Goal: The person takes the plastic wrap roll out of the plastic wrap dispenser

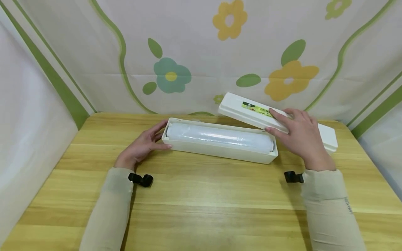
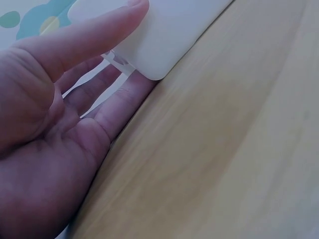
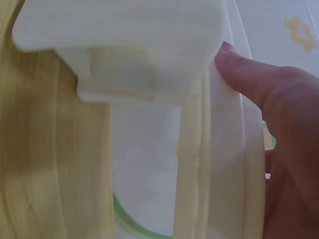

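A long cream-white box (image 1: 216, 152) stands uncovered on the table with a roll of clear cling film (image 1: 220, 136) lying inside. At its left end my left hand (image 1: 141, 144) grips it, thumb at the front and fingers reaching behind; the left wrist view shows the thumb on the box's end (image 2: 164, 35). My right hand (image 1: 301, 136) holds the white lid (image 1: 233, 108), which has a green-yellow label (image 1: 255, 108). The lid slants behind the box's right half, apart from the roll. In the right wrist view, the thumb lies along the lid's side (image 3: 227, 169).
Under everything is a wooden table (image 1: 194, 209). A white cloth (image 1: 201, 59) printed with flowers hangs behind its back edge. Black camera mounts sit at the left wrist (image 1: 141, 179) and the right wrist (image 1: 293, 177).
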The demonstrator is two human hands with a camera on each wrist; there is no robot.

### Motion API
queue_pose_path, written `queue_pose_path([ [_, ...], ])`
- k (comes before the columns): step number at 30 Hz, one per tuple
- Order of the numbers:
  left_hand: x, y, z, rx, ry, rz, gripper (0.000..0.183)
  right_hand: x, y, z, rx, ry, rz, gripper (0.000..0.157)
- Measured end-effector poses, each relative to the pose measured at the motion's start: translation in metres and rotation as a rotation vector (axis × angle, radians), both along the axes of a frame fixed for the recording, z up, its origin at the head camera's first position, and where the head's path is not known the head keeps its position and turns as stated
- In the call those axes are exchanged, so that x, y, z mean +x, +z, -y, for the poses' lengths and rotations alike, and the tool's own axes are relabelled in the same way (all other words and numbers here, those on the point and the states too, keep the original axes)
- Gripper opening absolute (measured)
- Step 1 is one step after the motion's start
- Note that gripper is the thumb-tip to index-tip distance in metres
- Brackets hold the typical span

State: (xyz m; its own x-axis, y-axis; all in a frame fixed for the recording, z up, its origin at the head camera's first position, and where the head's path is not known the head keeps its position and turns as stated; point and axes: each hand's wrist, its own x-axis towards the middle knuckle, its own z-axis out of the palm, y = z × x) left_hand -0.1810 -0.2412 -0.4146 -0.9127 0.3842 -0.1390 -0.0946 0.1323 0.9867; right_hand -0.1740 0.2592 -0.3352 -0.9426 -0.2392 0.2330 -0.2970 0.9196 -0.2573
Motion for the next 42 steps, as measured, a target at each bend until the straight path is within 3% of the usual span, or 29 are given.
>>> queue_pose_path([
  [8, 0.0, 0.001, -0.002, 0.004, -0.016, -0.002, 0.102, 0.0, -0.006, -0.026, -0.021, 0.007, 0.062, 0.066],
  [22, 0.0, 0.0, -0.003, 0.007, -0.01, 0.004, 0.103, -0.004, -0.024, -0.047, -0.068, 0.082, -0.026, 0.059],
  [28, 0.001, -0.001, -0.004, 0.002, -0.01, 0.002, 0.103, -0.007, -0.034, -0.051, -0.065, 0.106, -0.021, 0.06],
  [42, -0.001, -0.001, -0.008, -0.032, 0.007, 0.024, 0.103, -0.003, -0.043, -0.055, -0.046, 0.083, 0.128, 0.06],
])
